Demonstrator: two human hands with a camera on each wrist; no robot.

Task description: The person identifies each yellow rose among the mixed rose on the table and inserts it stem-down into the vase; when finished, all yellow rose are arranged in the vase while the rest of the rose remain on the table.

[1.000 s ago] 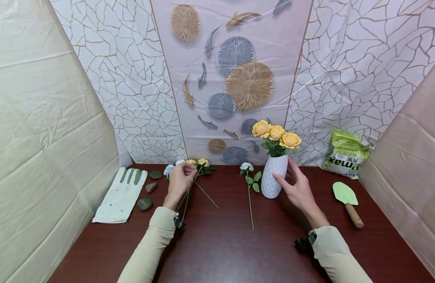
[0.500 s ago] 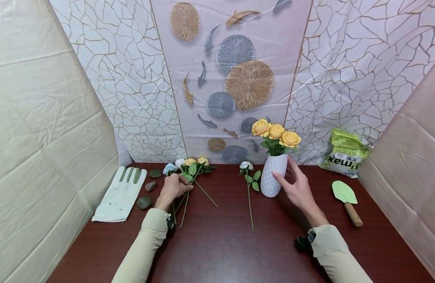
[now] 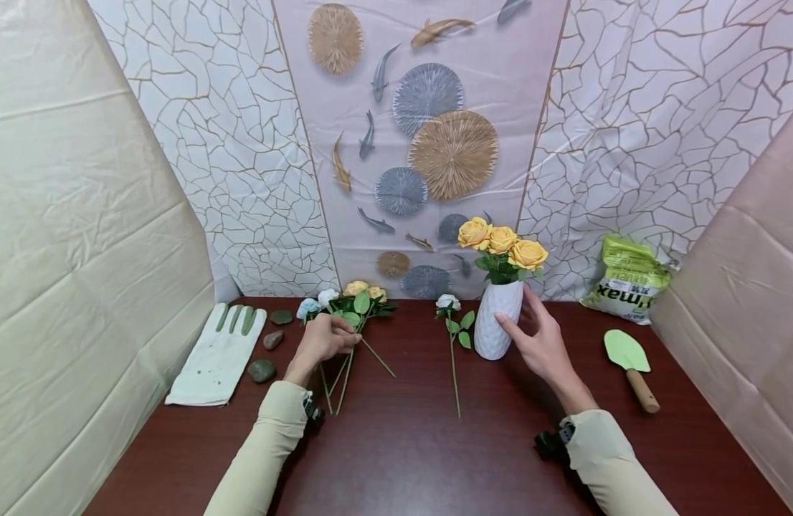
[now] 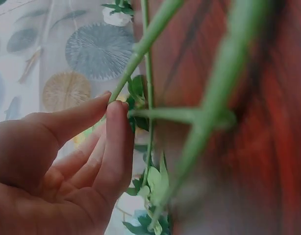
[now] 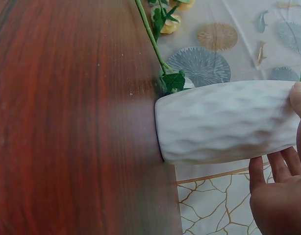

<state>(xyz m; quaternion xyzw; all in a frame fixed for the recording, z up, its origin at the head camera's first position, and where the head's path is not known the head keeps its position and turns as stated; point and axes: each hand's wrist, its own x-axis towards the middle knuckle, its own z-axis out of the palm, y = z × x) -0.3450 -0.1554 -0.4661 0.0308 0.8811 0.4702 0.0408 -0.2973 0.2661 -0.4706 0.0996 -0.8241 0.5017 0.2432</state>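
My left hand (image 3: 320, 340) is over a group of artificial roses at the left of the table. Its thumb and index finger pinch a green stem (image 4: 136, 58), which seems to belong to a yellow rose (image 3: 355, 288). Beside that bloom lie another yellow rose (image 3: 378, 294), a white rose (image 3: 328, 296) and a light blue rose (image 3: 309, 308). My right hand (image 3: 546, 350) grips the white textured vase (image 3: 495, 331) from its right side, thumb in front. Three yellow roses (image 3: 501, 241) stand in the vase. In the right wrist view the vase's base (image 5: 165, 132) meets the tabletop.
A single white rose (image 3: 449, 303) lies left of the vase. Farther left are several stones (image 3: 262, 370) and a white-and-green glove (image 3: 217, 355). On the right are a green trowel (image 3: 627, 351) and a green bag (image 3: 630, 279). Patterned cloth walls (image 3: 254, 143) enclose the table (image 3: 403, 459).
My left hand moved down and left to the stems, then slightly right, pinching one. A yellow rose has shifted up and right. The right hand stays on the vase.
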